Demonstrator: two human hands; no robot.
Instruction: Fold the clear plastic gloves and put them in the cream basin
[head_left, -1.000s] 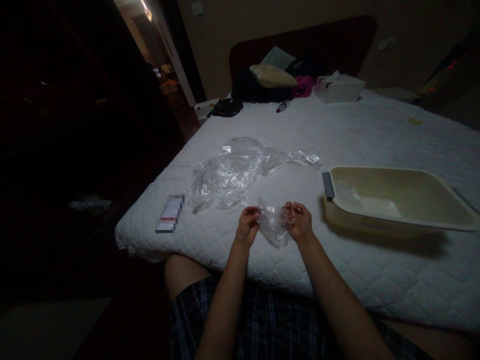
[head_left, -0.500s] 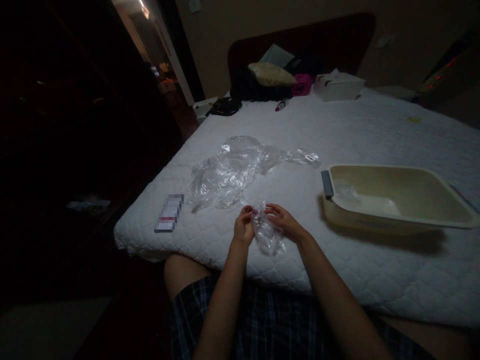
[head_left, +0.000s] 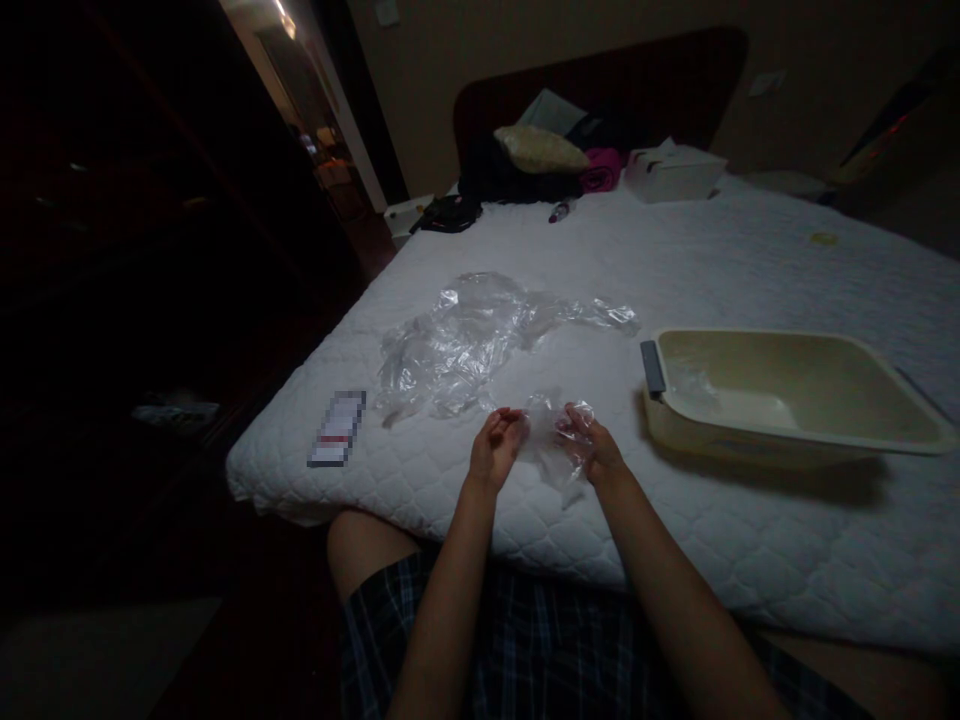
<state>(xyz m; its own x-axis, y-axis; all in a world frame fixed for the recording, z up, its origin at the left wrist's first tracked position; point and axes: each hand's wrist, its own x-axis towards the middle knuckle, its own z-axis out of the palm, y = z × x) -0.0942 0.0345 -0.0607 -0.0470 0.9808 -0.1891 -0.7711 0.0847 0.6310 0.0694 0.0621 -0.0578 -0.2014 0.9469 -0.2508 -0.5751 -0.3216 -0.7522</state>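
Note:
Over the near edge of a white quilted bed (head_left: 750, 540), both my hands hold one small clear plastic bag (head_left: 551, 445). My left hand (head_left: 496, 447) pinches its left edge with curled fingers. My right hand (head_left: 589, 440) is closed on its right side, with the crinkled film partly covering the fingers. Just beyond the hands lies a loose heap of clear plastic bags (head_left: 465, 340). To the right stands a beige plastic basin (head_left: 787, 400) with a dark handle, and a bit of clear plastic lies inside it.
A small flat card or packet (head_left: 336, 428) lies at the bed's left corner. At the headboard end are a dark pile of clothes with a pillow (head_left: 540, 150), a white box (head_left: 671, 170) and a pen-like item (head_left: 559, 210). A dark doorway is to the left.
The hands were spread on the bag, came close together half a second ago, and have now drawn apart again, stretching the bag between them.

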